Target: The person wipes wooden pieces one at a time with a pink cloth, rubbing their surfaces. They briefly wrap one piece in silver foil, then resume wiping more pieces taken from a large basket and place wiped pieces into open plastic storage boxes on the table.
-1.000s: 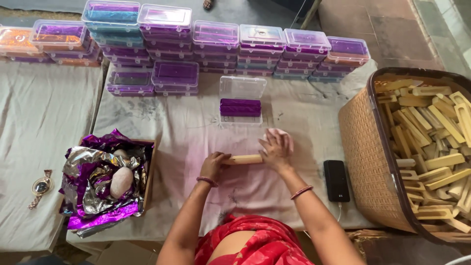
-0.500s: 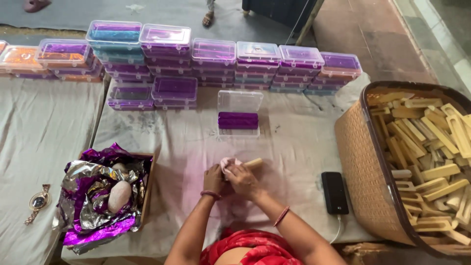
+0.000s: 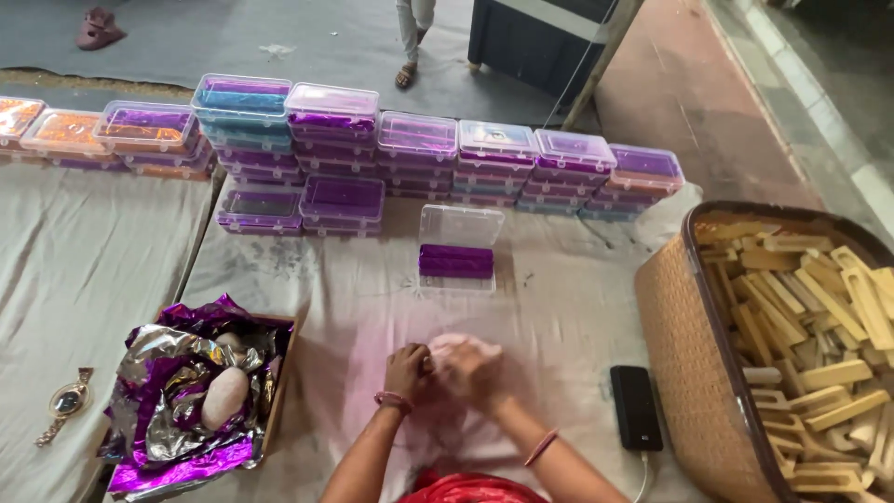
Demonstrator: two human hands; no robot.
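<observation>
Left hand [image 3: 407, 365], right hand [image 3: 473, 373] together — clasping pink cloth [image 3: 453, 344]; blurred

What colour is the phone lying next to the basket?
Black. The phone shows plainly in the head view, beside the basket.

Pale pink cloth [image 3: 463, 346], soft and bunched, pressed between both hands at the near middle of the cloth-covered table, mostly hidden and blurred, just in front of an open clear box with purple lining.
</observation>
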